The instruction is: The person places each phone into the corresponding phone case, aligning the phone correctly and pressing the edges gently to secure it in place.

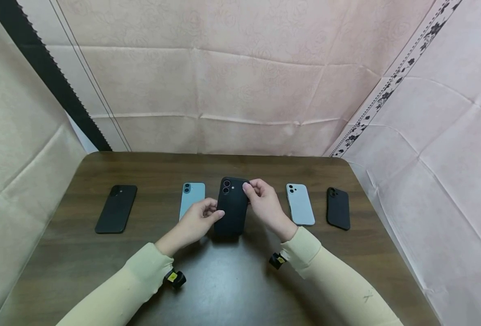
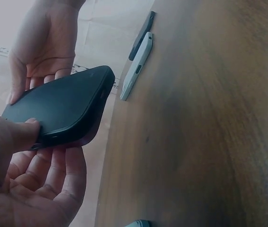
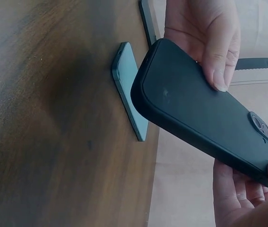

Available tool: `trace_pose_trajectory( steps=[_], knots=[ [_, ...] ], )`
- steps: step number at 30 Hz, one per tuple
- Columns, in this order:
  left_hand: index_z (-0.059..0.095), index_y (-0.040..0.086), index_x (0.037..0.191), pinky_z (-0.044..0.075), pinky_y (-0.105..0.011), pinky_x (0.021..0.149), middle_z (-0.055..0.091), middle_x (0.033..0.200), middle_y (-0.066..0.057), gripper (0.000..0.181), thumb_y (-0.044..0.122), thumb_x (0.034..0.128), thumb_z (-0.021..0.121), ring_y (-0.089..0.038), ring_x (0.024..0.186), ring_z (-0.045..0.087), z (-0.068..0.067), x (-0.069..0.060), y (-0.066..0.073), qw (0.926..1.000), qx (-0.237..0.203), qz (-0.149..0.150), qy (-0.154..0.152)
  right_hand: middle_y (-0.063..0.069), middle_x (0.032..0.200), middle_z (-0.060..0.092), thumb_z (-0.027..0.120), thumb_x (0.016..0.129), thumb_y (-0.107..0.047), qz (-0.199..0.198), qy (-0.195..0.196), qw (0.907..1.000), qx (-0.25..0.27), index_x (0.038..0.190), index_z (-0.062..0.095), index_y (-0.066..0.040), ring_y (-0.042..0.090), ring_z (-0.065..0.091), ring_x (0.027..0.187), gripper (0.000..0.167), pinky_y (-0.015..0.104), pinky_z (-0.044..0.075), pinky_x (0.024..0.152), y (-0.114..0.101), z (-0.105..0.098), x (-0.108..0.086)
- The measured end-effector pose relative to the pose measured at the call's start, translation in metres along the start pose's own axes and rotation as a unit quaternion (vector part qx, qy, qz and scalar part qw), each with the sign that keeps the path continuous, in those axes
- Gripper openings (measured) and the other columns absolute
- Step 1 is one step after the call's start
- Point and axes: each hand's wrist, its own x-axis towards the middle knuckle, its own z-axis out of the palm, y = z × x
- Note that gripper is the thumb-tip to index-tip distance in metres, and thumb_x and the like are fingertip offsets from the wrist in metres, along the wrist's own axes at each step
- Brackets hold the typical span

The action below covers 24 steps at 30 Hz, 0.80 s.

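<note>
Between my two hands is a black smartphone (image 1: 234, 210) that looks to be in a matte black case, raised off the table with its twin-lens back facing up. My left hand (image 1: 194, 222) pinches its left edge near the middle, thumb on the back and fingers beneath. At the top right corner, my right hand (image 1: 266, 206) grips it, with the thumb pressed on the back. The right wrist view shows the camera lenses (image 3: 260, 126) close to the right thumb. Partly behind my left hand lies a light blue phone (image 1: 192, 195).
A black phone (image 1: 116, 209) lies at the far left of the wooden table (image 1: 220, 290). To the right rest a pale blue-white phone (image 1: 300, 204) and another dark phone (image 1: 338, 208). Cloth hangings (image 1: 240, 90) enclose the table's back and sides.
</note>
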Motion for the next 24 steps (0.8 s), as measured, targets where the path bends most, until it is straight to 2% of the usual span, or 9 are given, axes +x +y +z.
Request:
trace_pose_trajectory(
  steps=[3, 6, 9, 16, 20, 24],
  knots=[
    [0.062, 0.01, 0.105, 0.047, -0.033, 0.065, 0.059, 0.087, -0.004, 0.018, 0.024, 0.0946, 0.065, -0.021, 0.076, 0.054, -0.0002, -0.0008, -0.0002, 1.0, -0.002, -0.002, -0.001, 0.012, 0.094, 0.069, 0.054, 0.1, -0.031, 0.015, -0.005, 0.9999, 0.004, 0.108, 0.06, -0.004, 0.027, 0.064, 0.085, 0.029, 0.037, 0.056, 0.078, 0.0008, 0.0001, 0.0015],
    [0.063, 0.01, 0.102, 0.047, -0.033, 0.064, 0.061, 0.086, -0.004, 0.018, 0.025, 0.0937, 0.066, -0.021, 0.074, 0.055, -0.0008, -0.0011, -0.0005, 1.0, -0.004, -0.004, -0.004, 0.011, 0.092, 0.07, 0.055, 0.099, -0.03, 0.013, -0.001, 0.9999, 0.008, 0.107, 0.061, -0.006, 0.026, 0.064, 0.084, 0.026, 0.041, 0.055, 0.079, 0.0014, 0.0012, 0.0008],
    [0.064, 0.011, 0.103, 0.049, -0.032, 0.067, 0.064, 0.09, -0.002, 0.022, 0.028, 0.0918, 0.068, -0.019, 0.076, 0.057, -0.0017, -0.0008, -0.0016, 0.9999, -0.005, -0.012, -0.01, 0.009, 0.088, 0.069, 0.056, 0.099, -0.031, 0.002, 0.011, 0.9999, 0.004, 0.104, 0.062, -0.008, 0.025, 0.062, 0.079, 0.024, 0.04, 0.056, 0.075, 0.0014, 0.0027, -0.0005],
    [0.064, 0.009, 0.106, 0.053, -0.032, 0.069, 0.064, 0.092, -0.003, 0.026, 0.028, 0.09, 0.071, -0.021, 0.078, 0.063, -0.001, -0.0022, -0.0072, 0.9978, -0.014, -0.04, -0.051, 0.008, 0.09, 0.07, 0.054, 0.099, -0.034, -0.014, 0.038, 0.9991, 0.014, 0.104, 0.061, -0.008, 0.023, 0.063, 0.081, 0.027, 0.043, 0.055, 0.078, 0.0037, 0.0018, 0.0033],
    [0.064, 0.008, 0.104, 0.052, -0.032, 0.067, 0.064, 0.089, -0.004, 0.023, 0.027, 0.0907, 0.07, -0.024, 0.078, 0.064, -0.0004, -0.0026, -0.009, 0.9976, -0.013, -0.039, -0.055, 0.008, 0.091, 0.07, 0.054, 0.1, -0.033, -0.011, 0.039, 0.9991, 0.015, 0.104, 0.061, -0.008, 0.023, 0.063, 0.082, 0.026, 0.047, 0.054, 0.081, 0.0037, 0.0012, 0.0035],
    [0.064, 0.009, 0.102, 0.051, -0.032, 0.065, 0.064, 0.087, -0.003, 0.02, 0.026, 0.0913, 0.069, -0.023, 0.075, 0.062, 0.0001, -0.003, -0.0094, 0.9981, 0.001, -0.032, -0.053, 0.007, 0.092, 0.07, 0.053, 0.1, -0.032, -0.004, 0.039, 0.9991, 0.017, 0.104, 0.061, -0.008, 0.022, 0.064, 0.083, 0.025, 0.045, 0.054, 0.081, 0.0037, 0.0016, 0.0029]
  ],
)
